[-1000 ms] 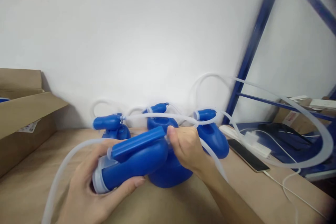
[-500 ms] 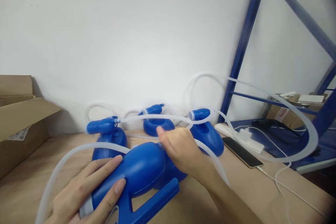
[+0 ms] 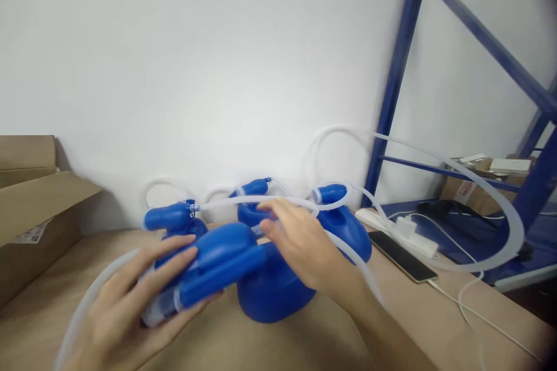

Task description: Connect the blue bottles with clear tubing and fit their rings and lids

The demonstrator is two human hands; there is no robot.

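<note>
My left hand [image 3: 130, 295] is wrapped around a blue plastic urinal head [image 3: 224, 243], a rounded, bulb-shaped piece with a bar handle and a pale collar. My right hand [image 3: 300, 243] hovers by the far end of that head, thumb and fingers apart, nothing visibly gripped. A pale connector [image 3: 258, 231] shows between the two. Below my right hand stands a blue urinal bottle [image 3: 274, 295], its top partly hidden. Behind are more blue urinals with hoses: one at left [image 3: 169, 217], one in the middle [image 3: 252, 188] and one at right [image 3: 343, 229].
An open cardboard box [image 3: 39, 261] stands at the left. Translucent hoses [image 3: 509, 214] loop across the table and out to the right. A phone [image 3: 402, 256] on a cable lies beside a power strip [image 3: 418, 240]. A blue metal frame [image 3: 394, 75] rises at the right.
The urinal head has turned and shifted left in my left hand, baring more of the bottle below. My right hand has loosened from a closed grip to spread fingers.
</note>
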